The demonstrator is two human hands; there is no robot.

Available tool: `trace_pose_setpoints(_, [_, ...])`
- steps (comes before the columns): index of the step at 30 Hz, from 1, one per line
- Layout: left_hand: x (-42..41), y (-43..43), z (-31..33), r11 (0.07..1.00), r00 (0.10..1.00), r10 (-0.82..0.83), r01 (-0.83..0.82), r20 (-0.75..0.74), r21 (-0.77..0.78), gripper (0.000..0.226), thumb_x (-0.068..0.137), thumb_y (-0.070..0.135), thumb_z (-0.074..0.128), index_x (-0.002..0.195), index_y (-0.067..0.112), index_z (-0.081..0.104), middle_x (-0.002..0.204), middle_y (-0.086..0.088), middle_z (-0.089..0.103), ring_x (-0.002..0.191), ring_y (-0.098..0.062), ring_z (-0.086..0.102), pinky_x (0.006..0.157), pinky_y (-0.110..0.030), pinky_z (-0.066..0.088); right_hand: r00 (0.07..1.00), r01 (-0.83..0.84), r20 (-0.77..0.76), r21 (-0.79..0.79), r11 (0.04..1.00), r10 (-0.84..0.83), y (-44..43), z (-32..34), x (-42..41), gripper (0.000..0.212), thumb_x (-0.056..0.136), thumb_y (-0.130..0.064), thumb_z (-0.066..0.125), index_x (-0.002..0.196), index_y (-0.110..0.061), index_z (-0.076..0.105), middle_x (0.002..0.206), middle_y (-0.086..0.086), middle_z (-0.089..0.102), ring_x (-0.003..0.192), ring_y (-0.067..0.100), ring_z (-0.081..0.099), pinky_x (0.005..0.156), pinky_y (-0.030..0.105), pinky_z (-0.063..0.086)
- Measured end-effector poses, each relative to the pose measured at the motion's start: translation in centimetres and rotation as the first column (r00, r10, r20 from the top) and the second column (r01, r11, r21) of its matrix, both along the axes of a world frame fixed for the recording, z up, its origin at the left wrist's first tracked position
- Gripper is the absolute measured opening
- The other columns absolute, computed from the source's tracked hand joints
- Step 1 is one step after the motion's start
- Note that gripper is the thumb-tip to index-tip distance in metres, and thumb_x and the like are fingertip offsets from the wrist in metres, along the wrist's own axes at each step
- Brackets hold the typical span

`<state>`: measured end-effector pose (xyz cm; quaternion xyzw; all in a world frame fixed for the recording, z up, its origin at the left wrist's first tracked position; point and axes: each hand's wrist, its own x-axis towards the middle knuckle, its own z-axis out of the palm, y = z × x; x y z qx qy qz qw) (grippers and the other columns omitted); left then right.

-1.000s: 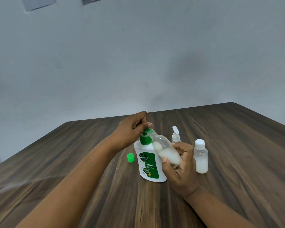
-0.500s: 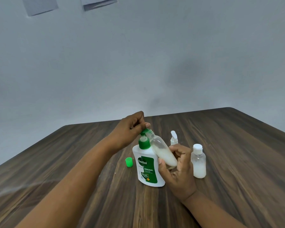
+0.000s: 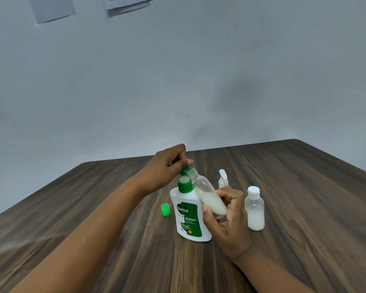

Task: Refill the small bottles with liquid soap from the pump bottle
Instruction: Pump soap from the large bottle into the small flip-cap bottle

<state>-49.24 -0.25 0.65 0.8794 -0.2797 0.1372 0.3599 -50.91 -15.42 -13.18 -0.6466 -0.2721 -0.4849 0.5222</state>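
Little changes over the last second: left hand [image 3: 167, 168] keeps its grip pressed on the pump bottle [image 3: 189, 214] head, on the table [image 3: 304, 208]. Right hand [image 3: 226, 216] stays clamped on the tilted small bottle [image 3: 209, 197], mouth at the spout, roughly half full; pumping likely continues.

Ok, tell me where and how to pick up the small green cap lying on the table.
Pinch the small green plastic cap across its round side wall, coming straight down from above. It stands apart on the wooden table, left of the white pump bottle; that bottle and the left hand crowd its right side, so stay vertical.
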Motion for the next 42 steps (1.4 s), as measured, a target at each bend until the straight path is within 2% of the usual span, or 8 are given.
trace_pose_setpoints(8, [0.6, 0.3, -2.4, 0.995, 0.999, 0.025, -0.03, -0.046, -0.099, 0.029, 0.089, 0.034, 0.054, 0.065, 0.025, 0.04, 0.059, 0.011, 0.041, 0.061, -0.008, 0.037, 0.07, -0.031, 0.032, 0.999, 0.037, -0.015, -0.025, 0.999, -0.037, 0.1, -0.3, -0.2, 0.031, 0.076, -0.027, 0.058, 0.099, -0.019, 0.038, 0.086, -0.015, 0.041, 0.077, -0.008, 0.049, 0.062, 0.002, 0.04])
trace_pose_setpoints(11, [0.6, 0.3, -2.4, 0.995, 0.999, 0.03, -0.033, -0.031, -0.094, 0.024, 0.082, 0.041, 0.05, 0.064, 0.027, 0.041, 0.057, 0.011, 0.043, 0.06, -0.008, 0.038, 0.077, -0.036, 0.03, 0.999, 0.031, -0.02, -0.02, 0.999, -0.032, 0.0, -0.4, -0.2, 0.032, 0.077, -0.028, 0.058, 0.1, -0.02, 0.038, 0.089, -0.017, 0.04, 0.078, -0.009, 0.049, 0.062, 0.002, 0.041])
trace_pose_setpoints(15, [0.6, 0.5, -1.4, 0.999, 0.999, 0.031, -0.031, 0.02, -0.037, 0.031, 0.09, 0.033, 0.054, 0.065, 0.022, 0.04, 0.057, 0.012, 0.044, 0.061, -0.009, 0.038, 0.065, -0.029, 0.034, 1.0, 0.008, -0.01, -0.024, 1.0, -0.008, 0.1, -0.1, 0.0, 0.032, 0.079, -0.028, 0.058, 0.102, -0.023, 0.037, 0.096, -0.03, 0.042, 0.08, -0.007, 0.051, 0.062, 0.005, 0.044])
trace_pose_setpoints(21, [0.8, 0.5, 0.0, 0.999, 1.0, -0.013, 0.013, -0.004, 0.039, 0.03, 0.091, 0.029, 0.055, 0.067, 0.021, 0.039, 0.066, 0.002, 0.046, 0.067, -0.013, 0.04, 0.068, -0.035, 0.036, 1.0, -0.014, -0.021, -0.019, 1.0, 0.014, 0.0, 0.0, -0.1, 0.033, 0.083, -0.036, 0.059, 0.105, -0.027, 0.037, 0.102, -0.034, 0.043, 0.082, -0.006, 0.053, 0.062, 0.007, 0.045])
trace_pose_setpoints(26, [0.8, 0.6, -1.7, 0.998, 0.997, 0.063, -0.062, -0.04, 0.018, 0.024, 0.08, 0.043, 0.049, 0.062, 0.03, 0.04, 0.055, 0.015, 0.043, 0.058, 0.0, 0.04, 0.096, -0.059, 0.031, 1.0, -0.01, -0.007, -0.012, 1.0, 0.01, 0.0, -0.2, -0.3, 0.031, 0.079, -0.028, 0.058, 0.102, -0.03, 0.037, 0.092, -0.021, 0.045, 0.076, 0.001, 0.052, 0.058, 0.011, 0.045])
trace_pose_setpoints(30, [0.7, 0.2, -1.9, 0.999, 0.999, 0.051, -0.051, -0.017, -0.016, 0.022, 0.08, 0.042, 0.048, 0.062, 0.032, 0.042, 0.053, 0.016, 0.044, 0.056, 0.001, 0.04, 0.083, -0.043, 0.028, 1.0, -0.029, -0.005, 0.012, 1.0, 0.029, -0.1, -0.2, -0.4, 0.031, 0.078, -0.026, 0.057, 0.098, -0.034, 0.036, 0.096, -0.026, 0.048, 0.073, 0.003, 0.052, 0.056, 0.018, 0.046])
trace_pose_setpoints(38, [0.4, 0.9, 0.0, 0.996, 1.0, 0.017, -0.019, 0.02, 0.087, 0.027, 0.084, 0.041, 0.053, 0.065, 0.026, 0.039, 0.059, 0.016, 0.048, 0.062, -0.003, 0.041, 0.077, -0.036, 0.032, 0.999, -0.045, -0.015, -0.008, 0.999, 0.045, 0.1, 0.2, -0.5, 0.032, 0.08, -0.026, 0.056, 0.105, -0.031, 0.036, 0.103, -0.034, 0.044, 0.082, -0.007, 0.051, 0.065, 0.006, 0.043])
trace_pose_setpoints(42, [0.9, 0.5, -1.2, 1.0, 1.0, 0.008, -0.008, -0.017, -0.009, 0.03, 0.075, 0.054, 0.048, 0.065, 0.027, 0.039, 0.06, 0.012, 0.043, 0.065, -0.01, 0.041, 0.085, -0.053, 0.036, 0.999, -0.044, -0.017, 0.019, 0.999, 0.044, 0.1, 0.1, -0.5, 0.034, 0.08, -0.027, 0.057, 0.106, -0.034, 0.037, 0.1, -0.028, 0.045, 0.081, -0.003, 0.051, 0.065, 0.007, 0.043])
